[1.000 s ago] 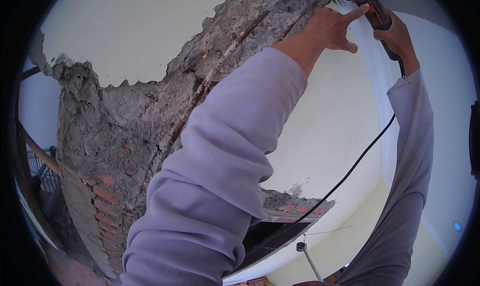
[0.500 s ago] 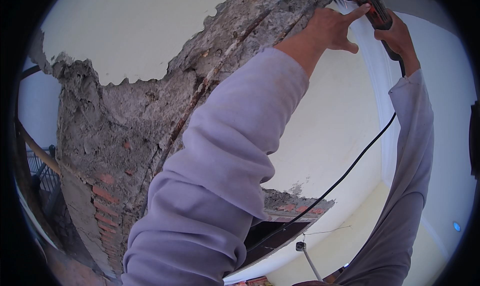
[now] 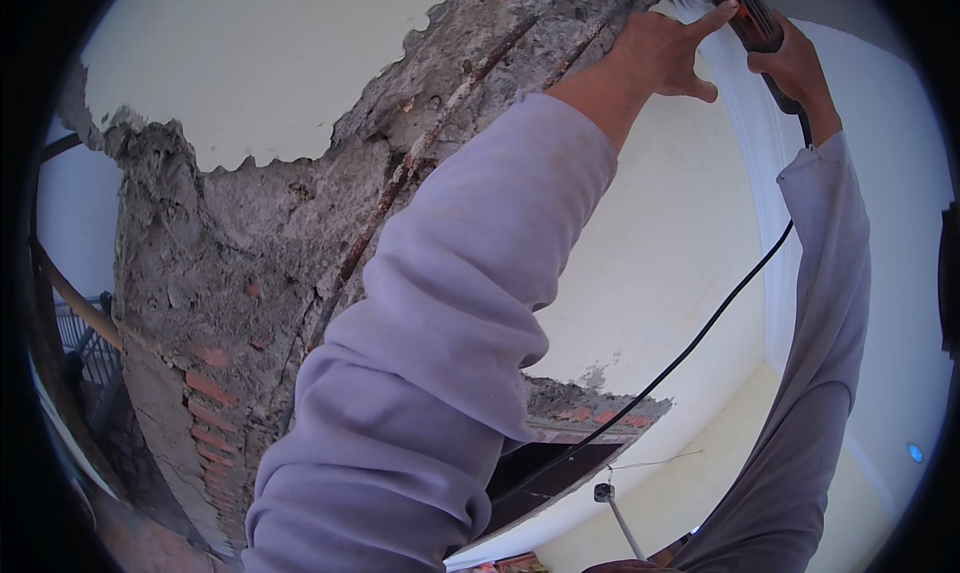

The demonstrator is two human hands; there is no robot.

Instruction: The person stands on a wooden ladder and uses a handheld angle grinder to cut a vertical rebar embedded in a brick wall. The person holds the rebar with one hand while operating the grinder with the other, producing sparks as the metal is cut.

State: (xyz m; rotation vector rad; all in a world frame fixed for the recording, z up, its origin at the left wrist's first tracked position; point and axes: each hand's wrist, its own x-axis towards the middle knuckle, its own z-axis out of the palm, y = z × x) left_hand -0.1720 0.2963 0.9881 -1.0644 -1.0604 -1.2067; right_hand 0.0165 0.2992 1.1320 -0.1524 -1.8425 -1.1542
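Note:
High at the upper right, my right hand (image 3: 798,68) is wrapped round the body of a red and black corded power tool (image 3: 750,18), which looks like an angle grinder. Its head meets the broken concrete (image 3: 420,113) at the top edge, where a small bright spot shows; the working end is mostly cut off. My left hand (image 3: 660,55) is beside it, raised against the rough concrete. Two of its digits are spread apart, one stretched up to the tool's casing, the other hanging free. Rusty steel bars (image 3: 395,188) run exposed along the concrete up toward the tool.
A black cord (image 3: 700,333) hangs from the tool past my right sleeve to the lower middle. Bare red bricks (image 3: 212,391) show at the lower left, near a railing (image 3: 88,348). Cream plaster (image 3: 250,63) has a ragged edge. A pole-like object (image 3: 622,523) stands below.
My right hand and the tool have shifted very slightly upward. A bright spot now shows by the tool's head. My left hand stays almost in place.

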